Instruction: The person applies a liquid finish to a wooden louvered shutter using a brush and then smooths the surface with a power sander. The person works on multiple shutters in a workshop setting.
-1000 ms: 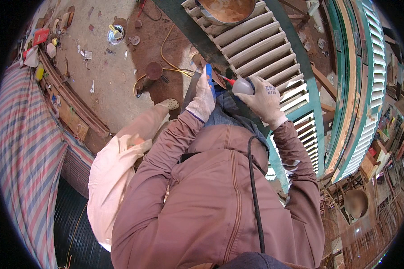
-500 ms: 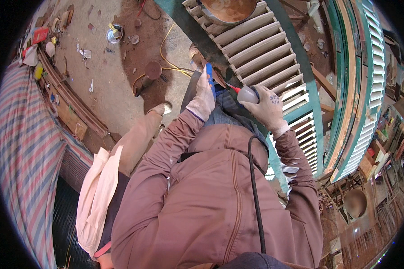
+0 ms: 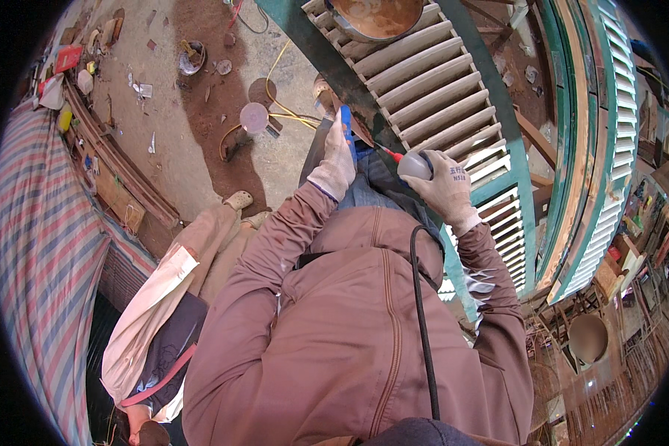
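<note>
My left hand [image 3: 334,169], in a pale work glove, is closed around a narrow blue object [image 3: 346,125] whose kind I cannot make out. A reddish-brown flat piece [image 3: 364,135] shows just beside it. My right hand [image 3: 446,183], also gloved, grips a translucent squeeze bottle [image 3: 414,166] with a red nozzle [image 3: 394,155]. The nozzle points up and left, toward the brown piece; whether it touches is too small to tell. Just beyond both hands lies a louvred shutter panel [image 3: 435,82] with a green frame and pale slats.
A metal bowl of brown stuff [image 3: 379,18] rests on the shutter's far end. More green shutters [image 3: 609,149] stand at the right. On the left, another person in beige [image 3: 193,245] is close by. A yellow cord [image 3: 271,82] and a small can [image 3: 191,57] lie on the floor.
The other person at the left has moved nearer and leftward, and their shadow on the floor has shifted. My right hand and the bottle have tilted slightly; my left hand stays put.
</note>
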Available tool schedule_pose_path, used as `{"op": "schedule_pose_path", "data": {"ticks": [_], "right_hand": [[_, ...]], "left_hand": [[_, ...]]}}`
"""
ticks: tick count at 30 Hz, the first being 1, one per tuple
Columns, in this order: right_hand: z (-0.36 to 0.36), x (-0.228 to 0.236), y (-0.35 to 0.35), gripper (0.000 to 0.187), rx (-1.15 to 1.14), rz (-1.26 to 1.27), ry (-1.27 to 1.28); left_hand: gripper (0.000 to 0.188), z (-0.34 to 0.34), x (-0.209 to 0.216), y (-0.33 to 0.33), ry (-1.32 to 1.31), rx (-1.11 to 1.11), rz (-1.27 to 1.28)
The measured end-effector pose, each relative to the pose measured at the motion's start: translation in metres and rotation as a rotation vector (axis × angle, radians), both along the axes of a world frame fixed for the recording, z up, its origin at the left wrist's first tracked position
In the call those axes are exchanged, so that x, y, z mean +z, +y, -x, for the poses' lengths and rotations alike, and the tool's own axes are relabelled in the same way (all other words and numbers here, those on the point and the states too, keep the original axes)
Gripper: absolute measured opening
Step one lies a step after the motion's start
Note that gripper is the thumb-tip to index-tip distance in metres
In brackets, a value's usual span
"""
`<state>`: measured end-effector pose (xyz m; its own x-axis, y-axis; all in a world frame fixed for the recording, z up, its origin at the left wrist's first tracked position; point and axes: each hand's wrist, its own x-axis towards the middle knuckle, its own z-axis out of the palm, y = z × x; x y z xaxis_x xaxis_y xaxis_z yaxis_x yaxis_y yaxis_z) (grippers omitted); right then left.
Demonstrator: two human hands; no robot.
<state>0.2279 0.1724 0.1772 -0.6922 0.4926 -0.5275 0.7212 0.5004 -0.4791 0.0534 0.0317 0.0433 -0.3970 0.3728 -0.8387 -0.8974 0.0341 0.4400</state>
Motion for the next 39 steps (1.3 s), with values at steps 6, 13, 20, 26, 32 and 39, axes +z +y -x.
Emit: {"op": "schedule_pose_path", "data": {"ticks": [6,13,20,26,32,39], "right_hand": [[0.016,-0.001,0.004,0.058,0.018,-0.015,0.053],[0.037,-0.009,0.008,0.058,0.031,-0.023,0.083],[0.049,-0.010,0.011,0.057,0.057,-0.050,0.079],[0.055,-0.009,0.011,0.056,0.050,-0.026,0.061],[0.046,-0.008,0.010,0.057,0.070,-0.008,-0.001],[0.022,-0.010,-0.001,0.059,0.019,-0.027,0.041]], "left_hand": [[0.043,0.000,0.006,-0.001,-0.008,-0.029,-0.039],[0.039,-0.002,0.008,0.003,0.034,0.045,-0.122],[0.039,0.002,0.017,0.001,-0.046,0.015,-0.134],[0.043,0.001,0.009,0.002,-0.045,0.025,-0.127],[0.046,0.002,-0.011,-0.008,-0.053,-0.003,-0.055],[0.049,-0.001,0.013,0.002,0.017,-0.021,-0.057]]}}
